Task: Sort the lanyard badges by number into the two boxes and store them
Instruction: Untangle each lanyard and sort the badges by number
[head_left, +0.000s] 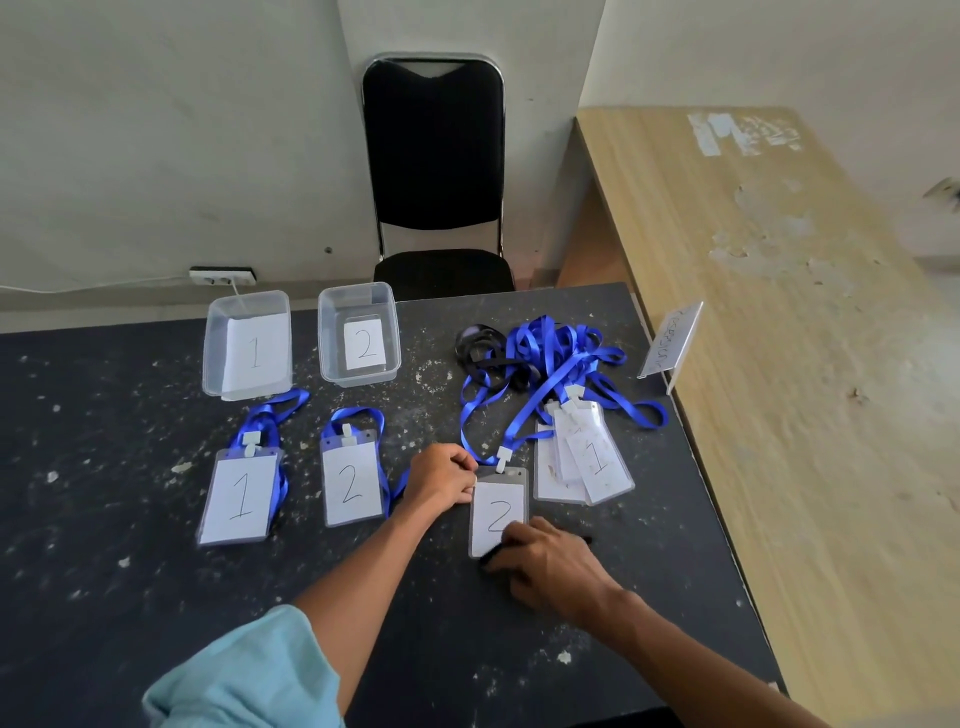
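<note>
So, head cam: box 1 and box 2 sit side by side at the far edge of the table, each w/ a paper number slip inside. Left hand pinches the top-left corner of the badge marked 2 (flat on the table, centre-right); right hand lies curled over its bottom corner, grip unclear.

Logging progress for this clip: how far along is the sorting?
Done: nothing stored; box 1 and box 2 hold only their number labels. A 1 badge and a 2 badge lie before the matching boxes. In hand: left hand pinches, right hand touches a second 2 badge. Left: the tangled pile, then boxing everything.
</note>
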